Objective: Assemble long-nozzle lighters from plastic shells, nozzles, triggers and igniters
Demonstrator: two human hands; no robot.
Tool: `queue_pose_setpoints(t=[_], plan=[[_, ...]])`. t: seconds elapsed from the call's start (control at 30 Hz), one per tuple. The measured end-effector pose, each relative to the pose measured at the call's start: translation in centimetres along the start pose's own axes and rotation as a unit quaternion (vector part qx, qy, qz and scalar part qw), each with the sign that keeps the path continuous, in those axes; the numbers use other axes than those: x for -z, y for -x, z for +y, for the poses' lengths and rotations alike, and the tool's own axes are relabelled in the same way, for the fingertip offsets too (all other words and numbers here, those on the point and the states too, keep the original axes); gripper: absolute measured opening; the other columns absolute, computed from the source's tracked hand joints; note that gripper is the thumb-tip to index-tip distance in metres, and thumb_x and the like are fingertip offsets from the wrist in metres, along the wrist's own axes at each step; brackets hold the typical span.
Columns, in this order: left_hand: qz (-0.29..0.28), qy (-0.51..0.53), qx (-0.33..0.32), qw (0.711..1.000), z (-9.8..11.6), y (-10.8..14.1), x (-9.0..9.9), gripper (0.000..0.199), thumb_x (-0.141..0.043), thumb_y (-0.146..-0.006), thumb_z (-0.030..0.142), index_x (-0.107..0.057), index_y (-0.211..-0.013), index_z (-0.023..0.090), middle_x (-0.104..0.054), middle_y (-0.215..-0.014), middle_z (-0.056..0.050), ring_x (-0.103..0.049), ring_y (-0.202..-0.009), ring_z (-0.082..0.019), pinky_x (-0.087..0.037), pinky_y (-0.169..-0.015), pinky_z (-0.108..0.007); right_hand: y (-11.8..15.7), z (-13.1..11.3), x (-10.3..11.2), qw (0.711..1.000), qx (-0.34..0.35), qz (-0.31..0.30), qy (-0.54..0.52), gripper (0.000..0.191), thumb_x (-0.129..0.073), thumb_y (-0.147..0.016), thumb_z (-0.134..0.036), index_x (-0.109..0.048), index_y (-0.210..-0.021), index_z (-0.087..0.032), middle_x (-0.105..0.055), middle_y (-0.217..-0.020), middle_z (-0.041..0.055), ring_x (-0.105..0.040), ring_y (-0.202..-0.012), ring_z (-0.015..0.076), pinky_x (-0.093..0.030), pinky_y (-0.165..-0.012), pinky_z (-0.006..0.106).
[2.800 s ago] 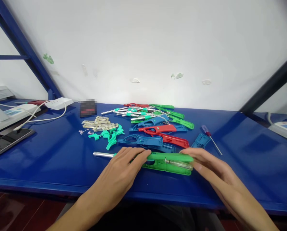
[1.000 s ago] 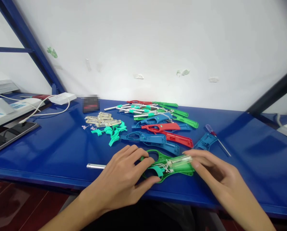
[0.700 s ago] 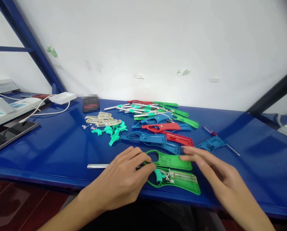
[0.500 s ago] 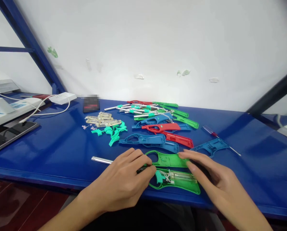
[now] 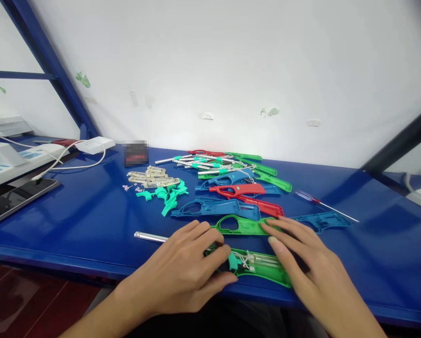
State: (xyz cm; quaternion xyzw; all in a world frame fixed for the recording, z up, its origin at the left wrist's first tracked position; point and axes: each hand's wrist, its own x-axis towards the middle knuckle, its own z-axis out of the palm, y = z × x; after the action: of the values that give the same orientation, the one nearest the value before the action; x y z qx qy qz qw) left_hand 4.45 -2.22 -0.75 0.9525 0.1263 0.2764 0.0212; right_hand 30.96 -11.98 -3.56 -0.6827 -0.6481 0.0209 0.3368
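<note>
My left hand [image 5: 187, 272] curls over the front part of an opened green lighter [image 5: 267, 274], thumb and fingers closed about it near the trigger. Its silver tube [image 5: 149, 237] sticks out to the left. In the lighter's shell lie a teal trigger [image 5: 234, 261], white wires and a clear fuel tank [image 5: 263, 259]. My right hand [image 5: 311, 263] has its fingers stretched out, their tips on the right end of an empty green shell half [image 5: 244, 226] just behind. Its thumb is apart from the fingers, above the opened lighter. My left fingers hide the lighter's neck.
Behind lie blue shell halves [image 5: 214, 206], red shell halves [image 5: 238, 189] and several tubes with wires [image 5: 203, 164]. Teal triggers [image 5: 168, 193] and clear tanks [image 5: 152, 177] are piled left. A screwdriver [image 5: 332, 209] lies right by a blue half [image 5: 325, 220]. A phone [image 5: 20, 202] is far left.
The empty green half has slid back and slightly left, away from the opened lighter. The blue half and screwdriver at right have shifted. My left thumb now shows lower, at the lighter's near edge.
</note>
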Motion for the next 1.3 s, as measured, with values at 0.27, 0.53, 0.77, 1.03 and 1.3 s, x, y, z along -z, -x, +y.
queue_pose_setpoints(t=[0.27,0.53,0.77,1.03,1.3], plan=[[0.009,0.011,0.035,0.999,0.0,-0.1,0.0,0.019,-0.053,-0.107,0.014,-0.07,-0.114,0.015,-0.067,-0.106,-0.009,-0.061,-0.093,-0.024,-0.056,-0.085,-0.041,-0.3,-0.4,0.4,0.999,-0.018,0.027,0.03,0.043,-0.046,-0.109,-0.054,-0.075,-0.135,-0.035,-0.065,-0.149,0.0064,-0.058,-0.141,0.0353,-0.047,-0.117,0.061],[0.009,0.057,0.055,0.997,-0.6,-0.1,-0.2,0.017,-0.054,-0.109,0.013,-0.07,-0.113,0.016,-0.067,-0.108,-0.007,-0.058,-0.093,-0.022,-0.053,-0.086,-0.039,0.0,-1.1,0.7,0.992,0.12,0.029,-0.002,0.017,-0.071,-0.1,-0.046,-0.078,-0.113,-0.037,-0.078,-0.118,0.0007,-0.072,-0.115,0.0257,-0.062,-0.095,0.041],[0.006,0.061,0.053,0.997,-0.9,0.0,-0.3,0.029,-0.051,-0.103,-0.001,-0.07,-0.117,0.017,-0.067,-0.108,-0.006,-0.058,-0.09,-0.02,-0.052,-0.082,-0.036,0.0,-0.5,0.1,0.993,0.115,0.013,-0.031,0.017,-0.07,-0.102,-0.047,-0.08,-0.109,-0.036,-0.081,-0.109,-0.0023,-0.077,-0.1,0.0196,-0.065,-0.087,0.032],[0.016,0.027,0.044,0.999,-0.8,0.0,-0.3,0.039,-0.048,-0.095,-0.01,-0.068,-0.116,0.016,-0.069,-0.109,-0.006,-0.059,-0.088,-0.02,-0.051,-0.075,-0.032,0.2,-1.0,0.3,0.981,0.179,0.079,0.009,0.015,-0.064,-0.107,-0.036,-0.077,-0.113,-0.03,-0.081,-0.108,-0.0032,-0.077,-0.101,0.0146,-0.06,-0.092,0.024],[0.037,0.017,0.049,0.998,-0.6,0.2,-0.6,0.036,-0.048,-0.095,-0.01,-0.065,-0.116,0.016,-0.068,-0.107,-0.007,-0.063,-0.093,-0.021,-0.055,-0.08,-0.033,0.1,-0.9,0.1,0.986,0.151,0.073,0.017,0.017,-0.061,-0.108,-0.043,-0.075,-0.114,-0.034,-0.081,-0.108,-0.0067,-0.079,-0.098,0.0112,-0.06,-0.09,0.02]])
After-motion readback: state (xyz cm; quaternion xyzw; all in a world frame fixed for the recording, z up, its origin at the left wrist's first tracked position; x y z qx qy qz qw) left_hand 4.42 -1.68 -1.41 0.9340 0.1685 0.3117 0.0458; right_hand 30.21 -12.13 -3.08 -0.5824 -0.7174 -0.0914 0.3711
